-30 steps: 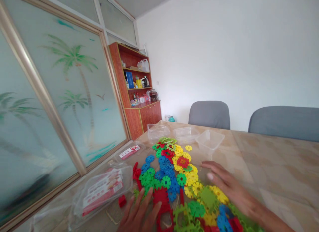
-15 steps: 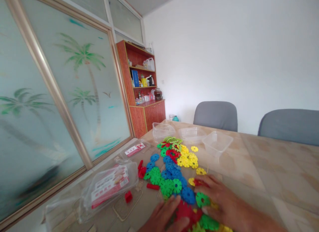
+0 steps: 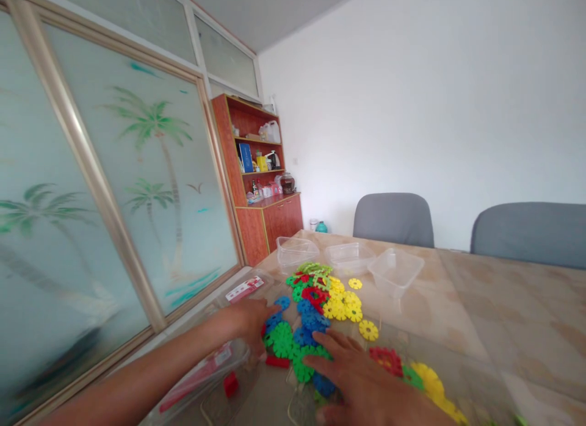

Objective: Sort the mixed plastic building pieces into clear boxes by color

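Observation:
Flower-shaped plastic snap discs in several colours lie heaped on the table. My right hand (image 3: 350, 368) rests over the near part of the heap, fingers spread, touching green discs (image 3: 302, 368) and a blue disc (image 3: 324, 383). My left hand (image 3: 249, 323) reaches in at the left side with one finger stretched toward the blue discs (image 3: 273, 321). Its other fingers bend down beside a red piece, partly hidden. Just below lies a red bar (image 3: 278, 361). Yellow discs (image 3: 344, 305) and a red cluster (image 3: 315, 296) sit farther back. To the right of my right hand are red pieces (image 3: 386, 360) and yellow discs (image 3: 428, 380).
Clear plastic tubs stand at the back: a left tub (image 3: 297, 255), a middle tub (image 3: 350, 258) and a right tub (image 3: 397, 270). Lids with a red-and-white label (image 3: 245, 288) lie left, partly under my left arm. Grey chairs (image 3: 392, 218) stand beyond the table (image 3: 458, 298).
My left hand has moved from the near edge up to the heap's left side. My right hand has shifted left. Red, green and yellow pieces from the near end now lie farther right.

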Demonstrator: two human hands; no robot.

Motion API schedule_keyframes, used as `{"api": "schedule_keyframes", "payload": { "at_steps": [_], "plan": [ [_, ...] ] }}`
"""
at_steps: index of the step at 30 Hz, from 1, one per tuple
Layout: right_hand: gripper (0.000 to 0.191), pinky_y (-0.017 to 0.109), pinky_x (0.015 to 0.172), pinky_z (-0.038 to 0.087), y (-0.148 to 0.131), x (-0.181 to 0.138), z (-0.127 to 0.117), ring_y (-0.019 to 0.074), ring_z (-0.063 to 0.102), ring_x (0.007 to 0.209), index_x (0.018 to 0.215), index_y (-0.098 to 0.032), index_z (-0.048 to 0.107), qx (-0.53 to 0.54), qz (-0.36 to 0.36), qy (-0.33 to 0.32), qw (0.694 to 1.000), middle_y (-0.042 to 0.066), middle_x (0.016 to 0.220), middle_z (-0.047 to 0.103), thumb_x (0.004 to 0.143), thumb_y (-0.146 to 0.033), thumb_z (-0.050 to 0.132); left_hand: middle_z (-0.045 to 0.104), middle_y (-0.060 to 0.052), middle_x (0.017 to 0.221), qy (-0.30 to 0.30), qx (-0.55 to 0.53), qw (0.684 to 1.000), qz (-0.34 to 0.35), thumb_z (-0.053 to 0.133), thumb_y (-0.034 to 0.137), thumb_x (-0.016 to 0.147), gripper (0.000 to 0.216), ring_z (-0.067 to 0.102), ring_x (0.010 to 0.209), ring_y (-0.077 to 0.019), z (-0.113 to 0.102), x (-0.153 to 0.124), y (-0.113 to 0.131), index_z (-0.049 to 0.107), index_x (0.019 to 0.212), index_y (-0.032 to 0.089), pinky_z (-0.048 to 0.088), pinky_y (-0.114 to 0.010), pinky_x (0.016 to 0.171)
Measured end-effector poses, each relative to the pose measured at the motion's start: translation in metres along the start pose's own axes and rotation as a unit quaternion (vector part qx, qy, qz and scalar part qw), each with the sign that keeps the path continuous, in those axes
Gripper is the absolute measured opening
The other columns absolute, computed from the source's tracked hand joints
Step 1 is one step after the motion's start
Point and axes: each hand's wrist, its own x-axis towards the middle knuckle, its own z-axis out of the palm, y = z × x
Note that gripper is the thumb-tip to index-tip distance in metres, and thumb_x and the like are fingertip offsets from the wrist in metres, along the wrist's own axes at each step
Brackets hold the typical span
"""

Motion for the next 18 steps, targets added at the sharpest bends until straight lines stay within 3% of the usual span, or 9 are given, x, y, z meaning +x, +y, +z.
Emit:
{"api": "schedule_keyframes", "payload": {
  "at_steps": [3, 6, 9, 11, 13, 15, 18],
  "plan": [
    [0.057, 0.052, 0.104, 0.036, 0.000, -0.005, 0.001, 0.0360, 0.040, 0.130, 0.127, -0.033, 0.058, -0.003, -0.025, 0.033, 0.999, 0.008, 0.142, 0.049, 0.072, -0.033, 0.074, 0.062, -0.014, 0.121, 0.002, -0.024, 0.998, 0.057, 0.084, 0.049, 0.049, 0.097, 0.062, 0.103, -0.0397, 0.004, 0.008, 0.014, 0.048, 0.136, 0.027, 0.052, -0.046, 0.084],
    [0.040, 0.039, 0.099, 0.042, 0.007, -0.032, -0.009, 0.0278, 0.054, 0.115, 0.113, -0.033, 0.067, 0.004, -0.031, 0.067, 0.997, 0.004, 0.124, 0.063, 0.074, -0.023, 0.069, 0.054, -0.016, 0.132, 0.038, -0.075, 0.986, 0.145, 0.081, 0.043, 0.060, 0.092, 0.057, 0.112, -0.0369, 0.010, 0.008, 0.042, 0.041, 0.141, 0.024, 0.048, -0.044, 0.092],
    [0.028, 0.034, 0.092, 0.047, 0.017, -0.062, -0.026, 0.0247, 0.060, 0.104, 0.104, -0.033, 0.070, 0.039, -0.006, 0.070, 0.997, 0.002, 0.111, 0.069, 0.078, -0.024, 0.065, 0.049, -0.011, 0.139, 0.044, -0.153, 0.944, 0.288, 0.078, 0.047, 0.067, 0.090, 0.050, 0.122, -0.0328, 0.011, 0.006, 0.073, 0.037, 0.143, 0.026, 0.041, -0.039, 0.101],
    [0.020, 0.031, 0.084, 0.050, 0.024, -0.073, -0.038, 0.0224, 0.064, 0.094, 0.099, -0.029, 0.071, 0.065, 0.021, 0.079, 0.995, 0.003, 0.101, 0.071, 0.084, -0.029, 0.057, 0.055, -0.007, 0.134, 0.028, -0.206, 0.915, 0.346, 0.077, 0.050, 0.068, 0.082, 0.058, 0.112, -0.0293, 0.005, 0.007, 0.084, 0.043, 0.140, 0.028, 0.046, -0.034, 0.095],
    [0.025, 0.029, 0.076, 0.051, 0.034, -0.072, -0.049, 0.0209, 0.066, 0.083, 0.095, -0.023, 0.071, 0.086, 0.041, 0.101, 0.990, 0.005, 0.091, 0.072, 0.090, -0.034, 0.049, 0.065, -0.004, 0.119, 0.048, -0.252, 0.911, 0.323, 0.075, 0.046, 0.074, 0.059, 0.065, 0.098, -0.0243, -0.007, 0.013, 0.082, 0.057, 0.127, 0.027, 0.050, -0.030, 0.086],
    [0.035, 0.031, 0.076, 0.051, 0.048, -0.060, -0.056, 0.0221, 0.066, 0.082, 0.097, -0.019, 0.070, 0.090, 0.054, 0.130, 0.986, 0.007, 0.091, 0.073, 0.091, -0.042, 0.044, 0.067, -0.004, 0.110, 0.106, -0.283, 0.920, 0.250, 0.066, 0.040, 0.085, 0.035, 0.065, 0.095, -0.0220, -0.020, 0.024, 0.071, 0.064, 0.114, 0.021, 0.052, -0.033, 0.084],
    [0.050, 0.039, 0.094, 0.045, 0.073, -0.030, -0.059, 0.0289, 0.061, 0.105, 0.114, -0.016, 0.065, 0.068, 0.093, 0.164, 0.980, 0.013, 0.114, 0.068, 0.088, -0.053, 0.044, 0.062, -0.006, 0.115, 0.183, -0.298, 0.922, 0.169, 0.056, 0.035, 0.093, 0.028, 0.061, 0.101, -0.0266, -0.032, 0.046, 0.047, 0.061, 0.112, 0.014, 0.052, -0.042, 0.086]
  ]
}}
